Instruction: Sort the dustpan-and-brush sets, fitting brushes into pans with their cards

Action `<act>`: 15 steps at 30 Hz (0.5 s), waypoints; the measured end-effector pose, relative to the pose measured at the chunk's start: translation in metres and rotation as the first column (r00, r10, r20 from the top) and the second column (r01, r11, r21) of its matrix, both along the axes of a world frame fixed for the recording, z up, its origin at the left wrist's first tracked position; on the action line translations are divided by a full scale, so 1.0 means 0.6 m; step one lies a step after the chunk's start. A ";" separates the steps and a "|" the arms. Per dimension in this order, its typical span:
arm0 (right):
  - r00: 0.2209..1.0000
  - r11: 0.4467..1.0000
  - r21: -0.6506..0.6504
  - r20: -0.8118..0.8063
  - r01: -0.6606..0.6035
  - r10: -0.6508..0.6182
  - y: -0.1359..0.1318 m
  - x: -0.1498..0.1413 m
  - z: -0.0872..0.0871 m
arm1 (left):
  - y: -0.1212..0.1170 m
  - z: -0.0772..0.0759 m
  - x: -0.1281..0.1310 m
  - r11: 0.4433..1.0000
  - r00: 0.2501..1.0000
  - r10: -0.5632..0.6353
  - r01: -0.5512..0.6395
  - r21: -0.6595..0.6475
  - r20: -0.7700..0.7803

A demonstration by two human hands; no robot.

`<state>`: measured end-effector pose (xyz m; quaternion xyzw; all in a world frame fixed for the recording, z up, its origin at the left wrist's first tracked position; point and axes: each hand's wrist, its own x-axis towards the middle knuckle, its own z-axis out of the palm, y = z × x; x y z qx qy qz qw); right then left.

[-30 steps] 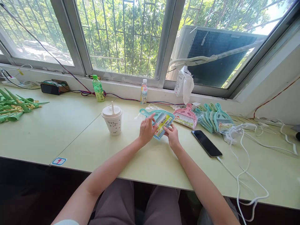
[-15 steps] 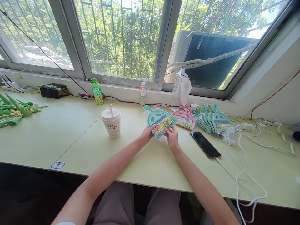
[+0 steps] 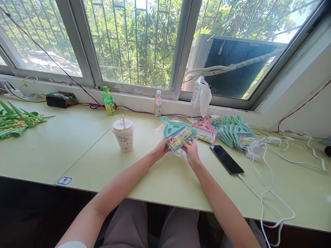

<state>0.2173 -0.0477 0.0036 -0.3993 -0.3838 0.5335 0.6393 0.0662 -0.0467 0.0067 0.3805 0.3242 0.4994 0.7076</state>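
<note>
A teal mini dustpan-and-brush set [image 3: 177, 131] with a yellow label lies on the pale green table [image 3: 165, 179], partly in a clear plastic bag [image 3: 178, 151]. My left hand [image 3: 162, 148] pinches its near left edge. My right hand [image 3: 191, 151] grips its near right edge, by the bag. A pink dustpan set [image 3: 205, 130] lies just right of it, and a stack of bagged teal sets [image 3: 236, 132] further right.
A lidded paper cup with a straw [image 3: 123, 134] stands left of my hands. A black phone [image 3: 227, 159] on a white cable [image 3: 269, 193] lies to the right. Two bottles [image 3: 108, 101] [image 3: 158, 103] stand by the window sill. Green cone-shaped items [image 3: 18, 120] lie far left.
My left hand came off the top of the teal set and now pinches its near edge. The set's handle end has lifted and turned slightly towards the window.
</note>
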 end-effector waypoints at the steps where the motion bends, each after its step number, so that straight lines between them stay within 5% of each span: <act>1: 0.999 1.000 0.014 -0.036 0.026 -0.026 0.000 -0.001 -0.001 | -0.004 -0.001 0.006 1.000 1.000 -0.018 0.018 0.014 0.022; 6: 0.989 1.000 0.023 -0.151 0.008 -0.004 0.002 -0.008 -0.007 | -0.018 -0.012 0.031 0.990 0.997 -0.058 0.052 0.128 0.047; 15: 0.999 0.990 -0.141 -0.051 -0.025 0.018 0.025 0.020 -0.019 | -0.023 -0.030 0.026 0.950 0.952 -0.295 0.301 0.078 -0.081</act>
